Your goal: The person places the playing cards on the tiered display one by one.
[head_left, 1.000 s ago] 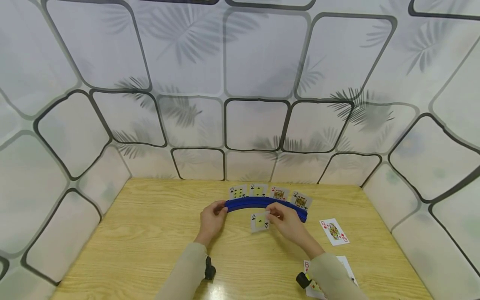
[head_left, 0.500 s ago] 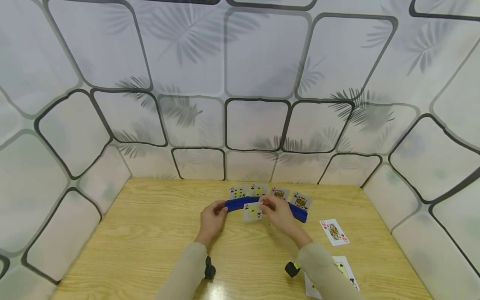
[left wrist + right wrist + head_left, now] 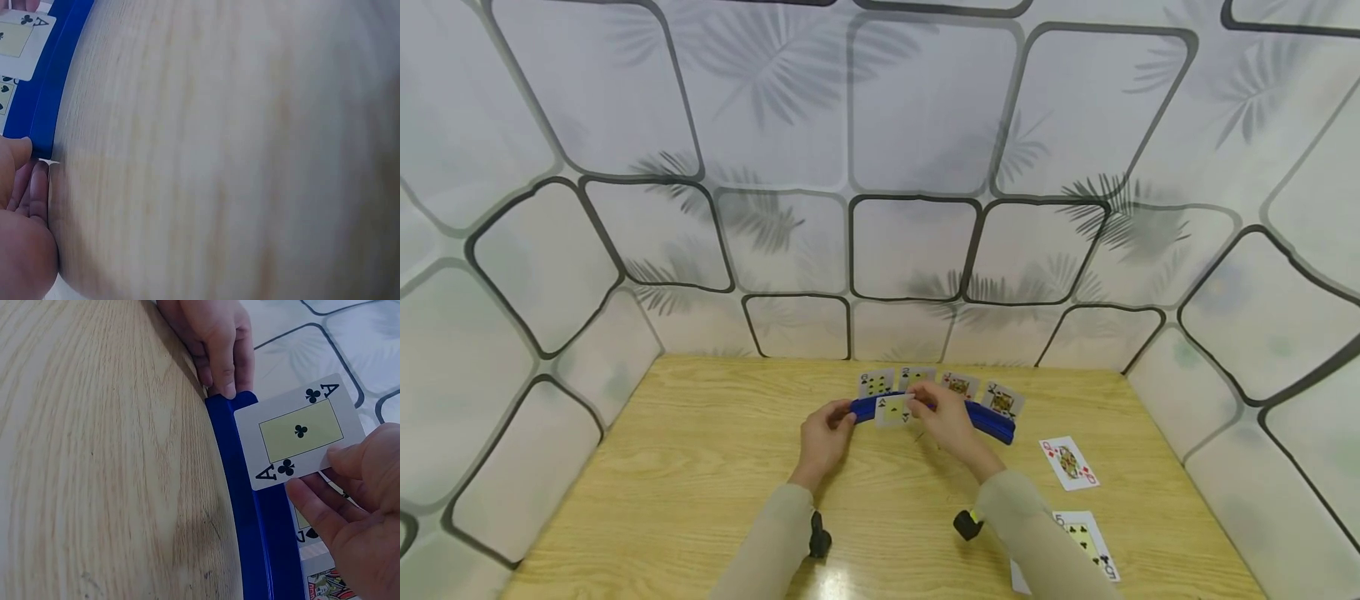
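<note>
A curved blue card holder (image 3: pixel 992 423) stands near the back of the table. My left hand (image 3: pixel 825 437) grips its left end, thumb on top, as the right wrist view also shows. Between the thumb and fingers of my right hand (image 3: pixel 951 425) is an ace of clubs (image 3: pixel 300 432), pinched by one edge. The ace hangs in front of the holder's left half and covers part of it. Behind it several cards stand in the holder: a six (image 3: pixel 875 382), a two (image 3: pixel 914 377), and two face cards, one red (image 3: pixel 958 385) and one black (image 3: pixel 1002 401).
A queen of diamonds (image 3: pixel 1069 463) lies face up on the wooden table (image 3: pixel 700 483), right of the holder. Nearer the front, a five of clubs (image 3: pixel 1081 537) lies over another card, partly hidden by my right sleeve. A patterned wall (image 3: pixel 910 250) rises behind the table.
My right hand has carried the ace of clubs leftward and up, from in front of the holder to over its left half. My left hand has stayed on the holder's end.
</note>
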`<act>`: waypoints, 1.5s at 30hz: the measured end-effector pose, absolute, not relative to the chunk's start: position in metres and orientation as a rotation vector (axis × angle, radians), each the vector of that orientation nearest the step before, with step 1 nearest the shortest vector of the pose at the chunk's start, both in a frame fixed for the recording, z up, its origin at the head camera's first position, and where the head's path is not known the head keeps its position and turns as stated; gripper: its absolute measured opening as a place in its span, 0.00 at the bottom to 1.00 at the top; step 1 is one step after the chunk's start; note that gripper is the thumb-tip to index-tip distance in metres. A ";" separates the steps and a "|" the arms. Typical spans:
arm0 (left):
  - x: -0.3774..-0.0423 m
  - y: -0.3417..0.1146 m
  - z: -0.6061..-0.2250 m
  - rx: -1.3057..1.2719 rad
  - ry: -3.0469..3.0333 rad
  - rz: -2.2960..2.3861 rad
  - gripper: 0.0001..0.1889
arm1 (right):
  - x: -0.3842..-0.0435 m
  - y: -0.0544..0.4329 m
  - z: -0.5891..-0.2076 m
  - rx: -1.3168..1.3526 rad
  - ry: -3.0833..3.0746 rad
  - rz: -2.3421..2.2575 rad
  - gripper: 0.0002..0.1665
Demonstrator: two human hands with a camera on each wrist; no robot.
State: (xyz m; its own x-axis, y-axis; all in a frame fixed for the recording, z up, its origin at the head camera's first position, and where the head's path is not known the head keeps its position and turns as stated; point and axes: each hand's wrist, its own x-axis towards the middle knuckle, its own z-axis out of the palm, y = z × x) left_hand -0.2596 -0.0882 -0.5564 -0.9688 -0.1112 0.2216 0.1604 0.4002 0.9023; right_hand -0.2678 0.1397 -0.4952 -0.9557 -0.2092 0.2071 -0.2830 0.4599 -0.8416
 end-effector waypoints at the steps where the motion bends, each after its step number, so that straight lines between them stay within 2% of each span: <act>1: -0.260 -0.088 -0.556 -0.044 -2.412 -1.597 0.12 | -0.268 0.139 -0.495 0.439 -2.621 1.527 0.08; 9: -0.262 -0.088 -0.558 -0.049 -2.409 -1.598 0.12 | -0.275 0.130 -0.493 0.459 -2.604 1.508 0.11; 28: -0.262 -0.088 -0.559 -0.039 -2.431 -1.570 0.13 | -0.287 0.113 -0.496 0.557 -2.606 1.421 0.06; 45: -0.262 -0.089 -0.559 -0.031 -2.420 -1.608 0.13 | -0.292 0.111 -0.508 0.546 -2.606 1.406 0.06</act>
State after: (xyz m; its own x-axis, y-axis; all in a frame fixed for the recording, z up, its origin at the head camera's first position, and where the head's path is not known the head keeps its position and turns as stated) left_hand -0.2616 -0.0887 -0.5588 -0.9721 -0.1115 0.2064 0.1470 0.3960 0.9064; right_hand -0.2919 0.1107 -0.5077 -0.9260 -0.2520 0.2813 -0.3734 0.5002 -0.7813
